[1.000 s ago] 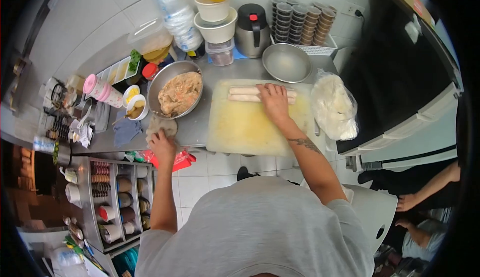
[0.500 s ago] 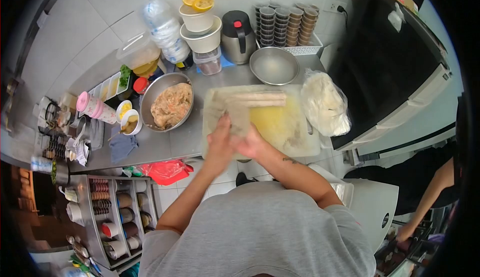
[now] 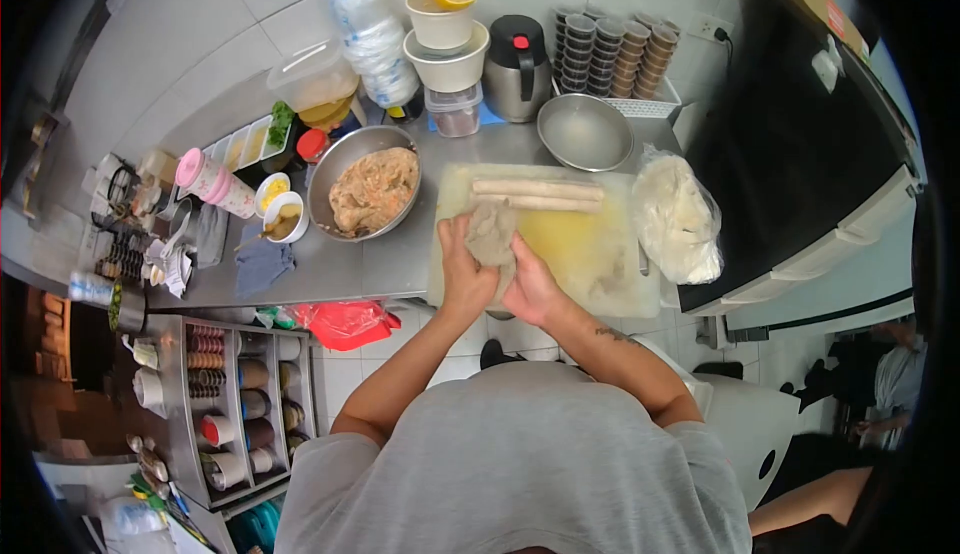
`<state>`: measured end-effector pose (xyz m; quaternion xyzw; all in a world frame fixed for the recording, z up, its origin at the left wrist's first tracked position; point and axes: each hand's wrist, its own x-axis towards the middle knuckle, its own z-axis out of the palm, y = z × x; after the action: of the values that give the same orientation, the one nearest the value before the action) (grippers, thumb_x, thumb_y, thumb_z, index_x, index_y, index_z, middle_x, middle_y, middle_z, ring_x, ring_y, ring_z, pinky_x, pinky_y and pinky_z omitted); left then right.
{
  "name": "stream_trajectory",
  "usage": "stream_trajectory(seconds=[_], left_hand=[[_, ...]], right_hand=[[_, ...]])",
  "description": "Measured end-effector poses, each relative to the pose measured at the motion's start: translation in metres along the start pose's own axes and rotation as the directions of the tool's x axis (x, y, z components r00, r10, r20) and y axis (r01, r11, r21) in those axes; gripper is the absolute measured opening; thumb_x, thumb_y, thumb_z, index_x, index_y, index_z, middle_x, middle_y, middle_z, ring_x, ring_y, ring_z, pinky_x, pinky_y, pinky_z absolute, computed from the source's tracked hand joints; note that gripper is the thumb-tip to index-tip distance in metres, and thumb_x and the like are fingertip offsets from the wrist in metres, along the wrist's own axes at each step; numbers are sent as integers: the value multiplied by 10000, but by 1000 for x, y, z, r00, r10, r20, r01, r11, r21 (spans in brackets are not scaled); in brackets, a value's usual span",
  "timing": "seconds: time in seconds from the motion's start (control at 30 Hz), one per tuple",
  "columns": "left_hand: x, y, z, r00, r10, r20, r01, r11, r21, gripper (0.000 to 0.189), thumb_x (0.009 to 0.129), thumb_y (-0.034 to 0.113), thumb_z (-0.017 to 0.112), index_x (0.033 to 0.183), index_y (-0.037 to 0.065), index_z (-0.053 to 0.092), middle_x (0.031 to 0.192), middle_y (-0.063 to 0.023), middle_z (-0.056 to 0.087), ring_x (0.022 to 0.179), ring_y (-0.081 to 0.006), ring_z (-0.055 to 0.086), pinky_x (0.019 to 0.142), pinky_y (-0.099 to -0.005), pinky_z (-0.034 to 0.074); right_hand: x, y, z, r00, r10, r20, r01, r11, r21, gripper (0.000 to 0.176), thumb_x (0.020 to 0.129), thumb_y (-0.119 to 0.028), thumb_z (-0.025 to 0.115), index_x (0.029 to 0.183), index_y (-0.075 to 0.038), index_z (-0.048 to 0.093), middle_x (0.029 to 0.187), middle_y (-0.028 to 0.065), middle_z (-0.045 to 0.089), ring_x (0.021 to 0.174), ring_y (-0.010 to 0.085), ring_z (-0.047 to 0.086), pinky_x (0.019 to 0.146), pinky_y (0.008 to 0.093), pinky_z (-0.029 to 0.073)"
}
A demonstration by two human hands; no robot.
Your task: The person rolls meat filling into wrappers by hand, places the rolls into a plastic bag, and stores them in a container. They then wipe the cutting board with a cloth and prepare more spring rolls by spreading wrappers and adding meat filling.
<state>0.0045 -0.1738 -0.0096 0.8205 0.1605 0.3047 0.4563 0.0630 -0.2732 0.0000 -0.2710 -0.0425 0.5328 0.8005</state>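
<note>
My left hand (image 3: 462, 272) and my right hand (image 3: 532, 289) are pressed together around a grey-brown cloth (image 3: 492, 234), over the near left part of a pale yellow cutting board (image 3: 590, 254). Two long pale rolls (image 3: 538, 194) lie side by side along the board's far edge. A metal bowl of chopped mixed filling (image 3: 372, 190) stands just left of the board.
An empty metal bowl (image 3: 584, 131) and a clear bag of white wrappers (image 3: 680, 216) sit at the right. Stacked cups (image 3: 610, 54), a flask (image 3: 518, 54), tubs, sauce bowls (image 3: 280, 209) and a blue rag (image 3: 262, 264) crowd the steel counter. Another person sits at the lower right.
My left hand took the cloth from the counter's left and brought it to the board. My right hand left the rolls and joined it; both now grip the cloth.
</note>
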Motion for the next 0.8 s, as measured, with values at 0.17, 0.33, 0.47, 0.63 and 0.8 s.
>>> stream_trajectory(seconds=[0.17, 0.33, 0.47, 0.63, 0.8], left_hand=[[-27, -31, -37, 981, 110, 159, -125, 988, 92, 611, 682, 21, 658, 1260, 25, 461, 1205, -225, 479, 1059, -430, 527, 873, -445, 471], [-30, -38, -87, 952, -122, 282, -42, 858, 512, 610, 746, 155, 714, 1309, 144, 479, 1279, -236, 443, 1150, -432, 486, 898, -466, 448], [-19, -18, -117, 960, 7, 279, -251, 458, 853, 570, 795, 233, 697, 1324, 214, 486, 1260, -242, 439, 1133, -426, 480, 904, -502, 427], [-19, -45, -107, 968, -118, 220, -84, 674, 734, 478, 807, 222, 672, 1253, 156, 514, 1160, -204, 491, 1006, -389, 552, 814, -506, 464], [10, -125, -73, 970, -132, 204, -75, 638, 767, 336, 751, 99, 634, 1069, 77, 528, 1036, -159, 534, 924, -369, 582, 737, -447, 512]], right_hand=[[2, 1, -21, 992, 121, 31, -70, 746, -662, 378, 1010, -330, 429, 1252, -73, 567, 1203, 55, 620, 1081, 204, 593, 913, 356, 461], [5, -5, -7, 988, -16, 156, 157, 169, -973, 278, 926, -267, 593, 1060, -38, 676, 924, 105, 689, 915, 263, 650, 828, 363, 486], [-11, -18, -19, 842, -432, 323, 319, -86, -944, 286, 876, -225, 629, 1104, -55, 660, 1002, 171, 660, 966, 325, 623, 867, 388, 470], [-68, -66, -96, 432, -861, 269, -365, -440, -821, 439, 813, -161, 648, 1247, -125, 603, 1257, 185, 552, 1181, 376, 490, 997, 470, 367], [-97, -91, -155, 267, -957, 112, -464, -229, -856, 442, 833, -173, 641, 1272, -161, 593, 1293, 153, 522, 1206, 330, 465, 1028, 453, 315]])
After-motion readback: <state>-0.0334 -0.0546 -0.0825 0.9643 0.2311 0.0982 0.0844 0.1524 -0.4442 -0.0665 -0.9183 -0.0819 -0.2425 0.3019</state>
